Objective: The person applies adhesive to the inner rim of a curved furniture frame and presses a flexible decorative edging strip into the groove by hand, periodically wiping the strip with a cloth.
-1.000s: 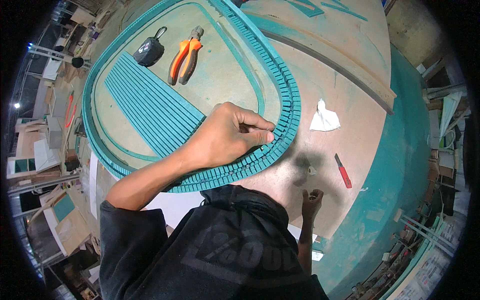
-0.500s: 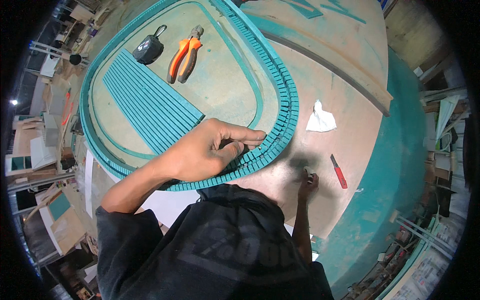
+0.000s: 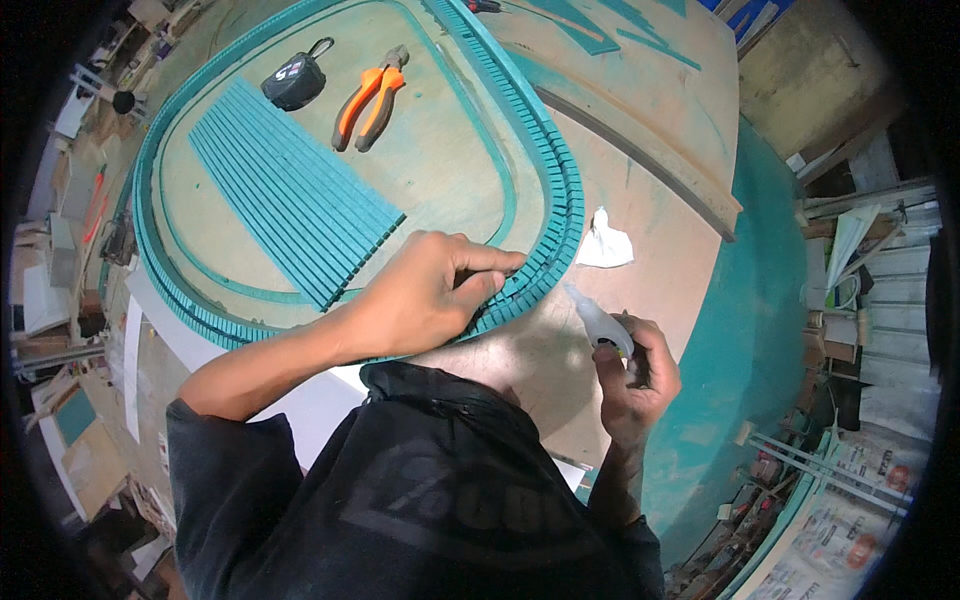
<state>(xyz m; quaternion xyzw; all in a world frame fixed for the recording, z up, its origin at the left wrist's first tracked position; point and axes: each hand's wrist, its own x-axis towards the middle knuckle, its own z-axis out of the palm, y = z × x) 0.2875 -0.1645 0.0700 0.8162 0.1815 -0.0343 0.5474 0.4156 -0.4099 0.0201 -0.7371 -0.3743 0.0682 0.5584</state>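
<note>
My left hand is closed in a pinch on the curved teal kerfed strip, at the near right bend of an oval frame. My right hand grips a small whitish glue bottle, its narrow nozzle tilted toward the frame but apart from it. Inside the oval lies a flat grooved teal panel. Orange-and-black pliers and a black tape measure rest beyond it. A crumpled white scrap sits on the board above the bottle.
A long wooden strip runs across the pale board at the right. Teal offcuts lie at the far side. White sheets show under the near edge of the frame. Shelves and stacked materials stand at both sides.
My right hand has come up from the board, now with the glue bottle pointing toward the frame. The red utility knife is no longer visible. My left hand keeps its pinch on the strip.
</note>
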